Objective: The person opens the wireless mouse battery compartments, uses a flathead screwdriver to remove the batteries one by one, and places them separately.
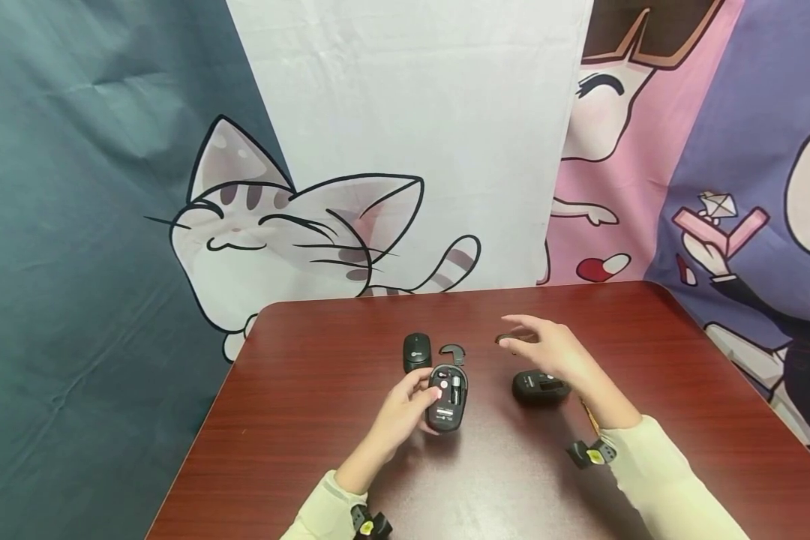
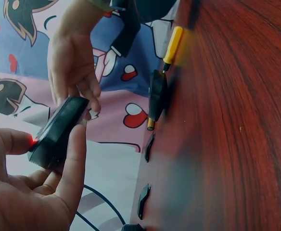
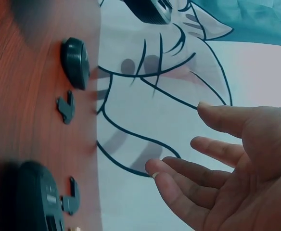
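My left hand (image 1: 400, 411) grips a black computer mouse (image 1: 448, 416) above the table, its underside turned up. The battery slot is uncovered and a battery (image 1: 455, 390) lies in it. My right hand (image 1: 555, 351) hovers with spread, slightly bent fingers and holds nothing, as the right wrist view (image 3: 236, 168) confirms. Below it a second mouse (image 1: 535, 385) lies underside up on the table. One loose battery cover (image 3: 70, 199) lies close to that mouse, partly hidden by my right fingers in the head view. Another battery cover (image 1: 454, 351) lies just beyond the held mouse.
A third mouse (image 1: 416, 350) stands upright behind my left hand. A yellow-handled screwdriver (image 2: 173, 44) lies beside the overturned mouse, mostly hidden under my right wrist in the head view. A battery's end (image 2: 150, 125) shows past that mouse. The reddish wooden table (image 1: 297, 390) meets a cartoon-printed curtain (image 1: 405, 90).
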